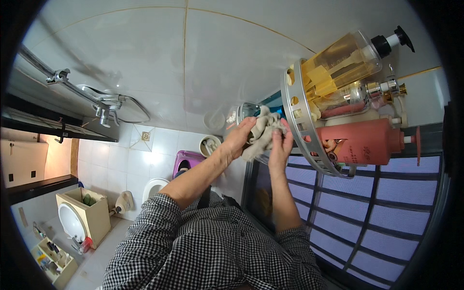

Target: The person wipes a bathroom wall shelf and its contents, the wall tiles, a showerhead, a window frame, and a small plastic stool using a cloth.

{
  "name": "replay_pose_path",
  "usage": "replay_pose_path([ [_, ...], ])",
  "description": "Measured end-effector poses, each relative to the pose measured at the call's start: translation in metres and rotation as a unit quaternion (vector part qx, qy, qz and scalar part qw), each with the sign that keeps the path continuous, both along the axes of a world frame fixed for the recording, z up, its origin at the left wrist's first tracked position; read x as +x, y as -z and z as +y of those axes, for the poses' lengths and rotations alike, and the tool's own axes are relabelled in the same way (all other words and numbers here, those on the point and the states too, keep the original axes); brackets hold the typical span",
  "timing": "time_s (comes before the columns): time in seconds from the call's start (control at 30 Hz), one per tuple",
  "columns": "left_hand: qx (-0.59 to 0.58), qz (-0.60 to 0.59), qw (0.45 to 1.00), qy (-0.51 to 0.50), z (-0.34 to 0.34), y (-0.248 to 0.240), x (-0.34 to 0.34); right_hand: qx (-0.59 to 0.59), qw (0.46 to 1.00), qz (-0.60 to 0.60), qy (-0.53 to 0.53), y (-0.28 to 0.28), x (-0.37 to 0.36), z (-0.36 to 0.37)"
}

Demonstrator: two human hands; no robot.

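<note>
A crumpled grey-white cloth (261, 137) is bunched between my two hands in front of me. My left hand (237, 139) grips its left side, thumb on top. The fingers of my right hand (281, 147) are closed on the cloth's right side. Just right of the hands, a curved metal rack (296, 99) is fixed in the corner. It holds a pump bottle of yellow liquid (340, 65), a clear bottle with a gold pump (350, 96) and a red pump bottle (360, 144). Behind the cloth, a clear container (247, 110) is partly hidden.
Below stand a purple plastic stool (186, 157) and a white bucket (210, 145). A barred window (382, 193) fills the right. A shower tap (102, 108) is on the left wall. Lower left are a white toilet (153, 188), a washbasin (71, 222) and a jug (124, 202).
</note>
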State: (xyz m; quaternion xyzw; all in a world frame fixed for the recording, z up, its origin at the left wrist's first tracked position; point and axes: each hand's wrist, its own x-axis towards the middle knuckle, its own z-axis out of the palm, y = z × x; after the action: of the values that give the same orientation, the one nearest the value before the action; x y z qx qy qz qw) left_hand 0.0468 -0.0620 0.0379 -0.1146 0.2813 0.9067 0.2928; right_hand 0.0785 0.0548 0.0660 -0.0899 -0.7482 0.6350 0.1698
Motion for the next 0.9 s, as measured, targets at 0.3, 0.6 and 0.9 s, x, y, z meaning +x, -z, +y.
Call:
replay_pose_path([
  [0.3,-0.346,0.430,0.810,-0.197,-0.005,-0.013,-0.066,0.114,0.988,0.049,0.089,0.015,-0.075,-0.052],
  [0.6,-0.522,0.463,0.694,-0.178,-0.019,0.022,-0.064,-0.455,0.889,-0.048,0.029,0.080,-0.083,-0.054],
  [0.9,-0.482,0.531,0.465,-0.518,-0.075,-0.127,-0.091,0.324,0.860,0.384,0.087,-0.092,-0.122,-0.116],
])
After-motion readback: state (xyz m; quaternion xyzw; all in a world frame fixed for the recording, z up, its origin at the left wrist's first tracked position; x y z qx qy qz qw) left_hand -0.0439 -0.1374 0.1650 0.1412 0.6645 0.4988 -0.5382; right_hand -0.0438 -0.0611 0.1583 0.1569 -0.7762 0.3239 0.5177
